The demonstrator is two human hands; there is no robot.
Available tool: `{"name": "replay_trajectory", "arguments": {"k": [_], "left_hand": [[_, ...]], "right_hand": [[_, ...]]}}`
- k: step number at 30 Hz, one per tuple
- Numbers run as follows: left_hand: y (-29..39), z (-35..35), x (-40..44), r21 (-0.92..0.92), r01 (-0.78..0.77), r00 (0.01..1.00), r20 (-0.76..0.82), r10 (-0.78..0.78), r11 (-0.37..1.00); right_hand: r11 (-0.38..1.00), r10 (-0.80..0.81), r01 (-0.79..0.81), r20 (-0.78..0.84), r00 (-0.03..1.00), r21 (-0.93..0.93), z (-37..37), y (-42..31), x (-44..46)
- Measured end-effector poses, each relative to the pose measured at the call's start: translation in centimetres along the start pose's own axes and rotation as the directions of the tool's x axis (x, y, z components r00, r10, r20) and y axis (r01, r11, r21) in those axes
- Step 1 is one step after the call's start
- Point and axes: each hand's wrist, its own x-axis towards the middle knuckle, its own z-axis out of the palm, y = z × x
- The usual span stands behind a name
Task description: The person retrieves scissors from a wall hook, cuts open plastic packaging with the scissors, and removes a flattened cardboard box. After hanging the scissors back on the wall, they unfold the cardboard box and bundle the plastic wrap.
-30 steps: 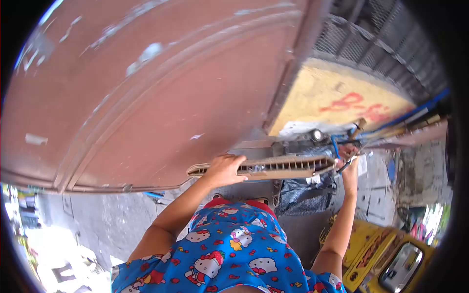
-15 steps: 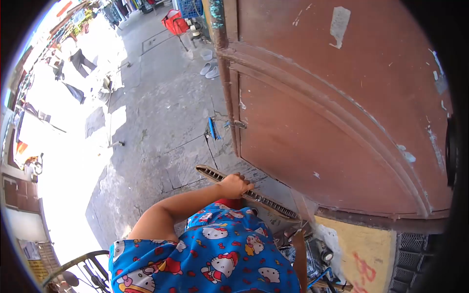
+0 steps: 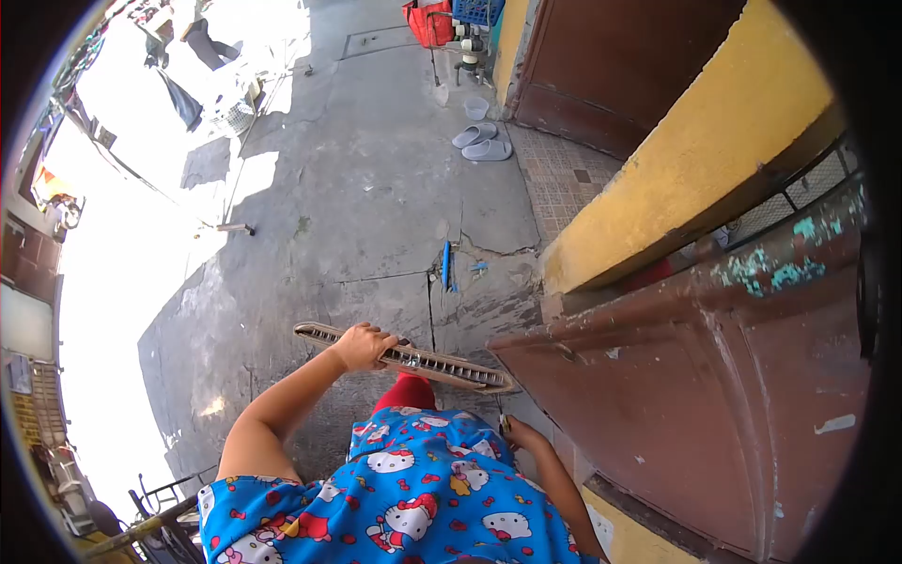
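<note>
My left hand (image 3: 363,348) is wrapped round the upper edge of a flat brown cardboard piece (image 3: 451,367), whose edge shows a row of open cells. The piece lies across the front of my body, above my red-clad leg. Low beside the right end of the cardboard, my right hand (image 3: 519,433) is closed on a small tool with a dark and yellowish handle (image 3: 505,425); its thin tip points up towards the cardboard. What kind of tool it is cannot be made out.
A brown metal door (image 3: 648,395) stands close on my right, beside a yellow wall (image 3: 695,141). Ahead on the concrete lie a blue object (image 3: 445,266) and grey slippers (image 3: 486,150). A red bag (image 3: 428,23) is farther off. A person (image 3: 205,42) stands at the upper left.
The view has swung from the closed side of the door to its open edge and the lane. The cardboard stays in my left hand. My right hand, mostly hidden half a second ago, shows again.
</note>
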Motion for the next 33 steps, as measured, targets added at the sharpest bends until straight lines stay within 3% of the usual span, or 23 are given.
{"name": "replay_trajectory", "arguments": {"k": [1,2,4,5,7,8,9,11,14,15,17,18,19,21,24,27,28,30,31,33], "left_hand": [[-2.5,0.1,-0.3,-0.008,0.002,1.000,-0.007,-0.002,1.000],[-4.3,0.0,-0.8,-0.025,0.075,0.997,-0.009,-0.075,0.997],[-7.9,-0.8,-1.7,-0.040,0.145,0.989,0.002,-0.145,0.989],[-10.0,-1.3,-1.8,-0.053,0.232,0.973,-0.001,-0.232,0.971],[-12.5,-1.6,-3.0,-0.095,0.404,0.915,0.032,-0.403,0.910],[-13.7,-2.6,-2.6,-0.100,0.505,0.862,0.093,-0.498,0.857],[-15.1,-3.4,-2.5,-0.106,0.509,0.860,0.116,-0.498,0.854],[-17.6,-4.3,-1.9,-0.133,0.688,0.725,0.153,-0.671,0.713],[-20.5,-4.4,-0.9,-0.165,0.714,0.696,0.054,-0.716,0.681],[-21.2,-4.5,-0.4,-0.186,0.722,0.678,0.001,-0.735,0.666],[-22.7,-4.9,1.1,-0.182,0.747,0.648,-0.014,-0.761,0.639],[-23.3,-5.2,2.2,-0.183,0.766,0.621,-0.036,-0.783,0.616],[-24.1,-5.6,3.4,-0.177,0.767,0.621,-0.041,-0.783,0.617],[-25.6,-6.4,6.0,-0.147,0.761,0.624,-0.097,-0.775,0.631],[-27.5,-7.9,10.4,-0.086,0.710,0.678,-0.180,-0.712,0.698],[-28.7,-10.6,16.0,-0.034,0.625,0.752,-0.240,-0.614,0.780],[-29.3,-11.4,17.9,-0.023,0.614,0.773,-0.188,-0.606,0.789],[-30.6,-12.6,21.7,-0.004,0.543,0.817,-0.229,-0.530,0.840],[-31.7,-13.3,23.6,0.033,0.483,0.843,-0.288,-0.455,0.875],[-33.1,-14.9,27.7,0.025,0.455,0.868,-0.238,-0.437,0.890]], "right_hand": [[0.993,0.033,-0.029,0.032,0.999,-0.114,-0.2,-3.3,1.2],[0.993,0.046,-0.042,0.039,0.998,-0.113,0.0,-5.5,2.8],[0.841,-0.184,0.055,-0.189,0.964,-0.539,0.8,-9.4,6.7],[0.843,-0.189,0.061,-0.188,0.964,-0.535,0.4,-12.8,7.9],[0.810,0.038,-0.250,-0.377,0.925,-0.531,-0.3,-19.6,7.9],[0.808,0.028,-0.274,-0.431,0.902,-0.522,-1.1,-22.2,8.5],[0.804,0.023,-0.304,-0.483,0.875,-0.511,-1.8,-24.2,9.0],[0.776,-0.015,-0.293,-0.480,0.877,-0.559,-4.2,-26.4,11.7],[0.780,-0.011,-0.286,-0.468,0.884,-0.557,-7.9,-29.9,13.9],[0.830,-0.011,-0.271,-0.500,0.866,-0.488,-9.0,-31.0,14.1],[0.913,-0.116,-0.084,-0.452,0.884,-0.398,-12.1,-29.9,17.0],[0.983,-0.124,0.039,-0.499,0.858,-0.178,-13.3,-29.0,18.7],[0.983,-0.129,0.046,-0.498,0.858,-0.176,-14.8,-28.6,19.5],[0.972,-0.190,0.232,-0.475,0.859,0.030,-17.8,-29.3,20.5],[0.918,0.127,0.028,-0.361,0.924,0.395,-22.7,-30.7,21.3],[0.889,0.154,0.041,-0.380,0.912,0.456,-27.8,-30.1,21.4],[0.884,0.164,0.043,-0.393,0.905,0.466,-29.8,-30.1,21.8],[0.903,0.037,0.212,-0.561,0.827,0.373,-31.7,-30.7,20.7],[0.902,0.056,0.197,-0.558,0.828,0.383,-32.9,-30.9,20.8],[0.874,-0.023,0.298,-0.580,0.814,0.384,-36.1,-30.0,23.5]]}}
